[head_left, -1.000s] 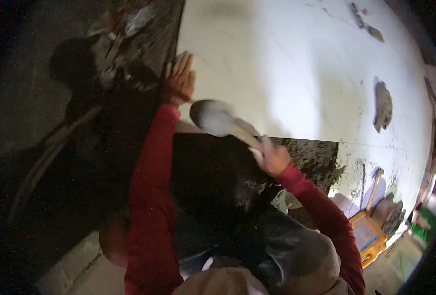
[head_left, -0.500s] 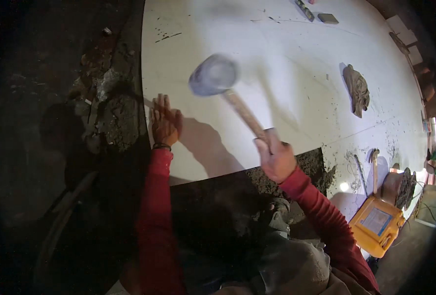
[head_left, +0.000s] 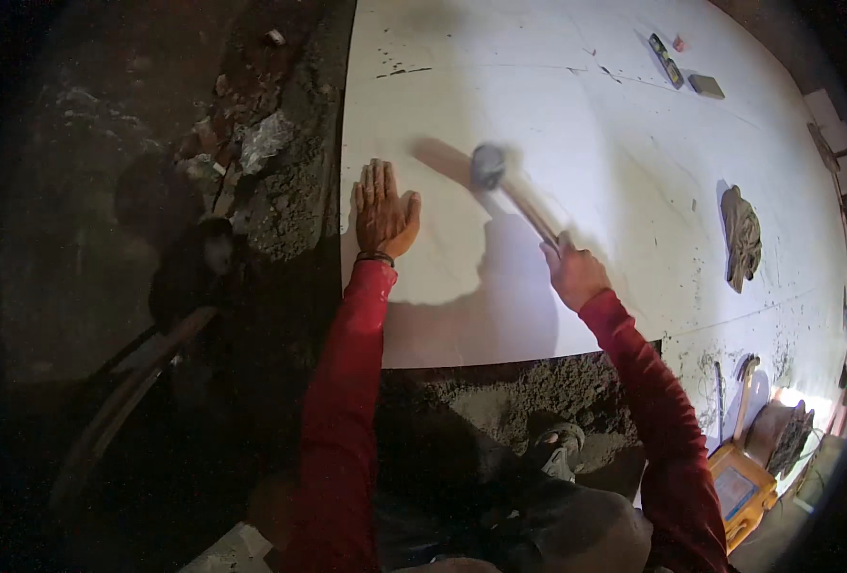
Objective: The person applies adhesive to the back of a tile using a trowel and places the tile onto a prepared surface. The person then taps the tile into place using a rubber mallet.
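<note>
My left hand (head_left: 385,215) lies flat on a large white tile (head_left: 443,329), fingers stretched out, close to the tile's left edge. In my right hand (head_left: 578,277) is a mallet (head_left: 529,201) with a wooden handle, its fingers wrapped round the lower end. The dark mallet head, slightly blurred, is over the tile to the right of my left hand; its shadow falls beside it. Whether the head touches the tile I cannot tell.
Rough mortar (head_left: 500,396) borders the tile's near edge. Debris (head_left: 266,143) lies along the left side. A crumpled cloth (head_left: 741,239), a spirit level (head_left: 665,60) and a grey block (head_left: 706,86) rest on the tiles. A hammer (head_left: 746,392) and a yellow jerrycan (head_left: 743,492) are at right.
My right hand has swung the mallet down toward the tile. The left hand stays flat on the tile. The whole view has shifted, so the scene sits further right and lower.
</note>
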The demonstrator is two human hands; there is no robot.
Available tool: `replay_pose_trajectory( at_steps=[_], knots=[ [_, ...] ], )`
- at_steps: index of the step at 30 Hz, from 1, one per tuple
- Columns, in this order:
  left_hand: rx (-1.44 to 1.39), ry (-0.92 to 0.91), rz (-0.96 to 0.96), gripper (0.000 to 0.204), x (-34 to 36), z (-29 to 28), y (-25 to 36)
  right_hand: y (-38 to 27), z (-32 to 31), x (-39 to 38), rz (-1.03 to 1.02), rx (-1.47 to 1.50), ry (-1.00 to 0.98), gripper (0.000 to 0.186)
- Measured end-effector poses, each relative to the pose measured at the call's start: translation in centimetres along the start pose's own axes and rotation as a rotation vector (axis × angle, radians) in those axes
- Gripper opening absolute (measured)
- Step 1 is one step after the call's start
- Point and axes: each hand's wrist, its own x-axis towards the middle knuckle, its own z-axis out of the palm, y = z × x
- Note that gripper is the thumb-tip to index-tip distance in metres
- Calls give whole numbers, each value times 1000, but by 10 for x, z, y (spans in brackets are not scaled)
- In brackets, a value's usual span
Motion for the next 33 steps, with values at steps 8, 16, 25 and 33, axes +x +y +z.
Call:
replay_pose_trajectory(
  at_steps=[8, 16, 25, 33],
  knots=[
    [-27, 24, 35, 70, 2, -5, -2, -9, 29, 22, -75, 87, 140, 26],
    [91, -10, 28, 66, -2, -7, -13, -55, -14, -11, -57, 264, 141, 28],
    [-38, -90, 234, 65, 19, -4, 76, -14, -54, -24, 126, 273, 135, 27],
    [-49, -79, 202, 63, 25, 4, 76, -14, -69, 4, 178, 268, 207, 26]
  ],
)
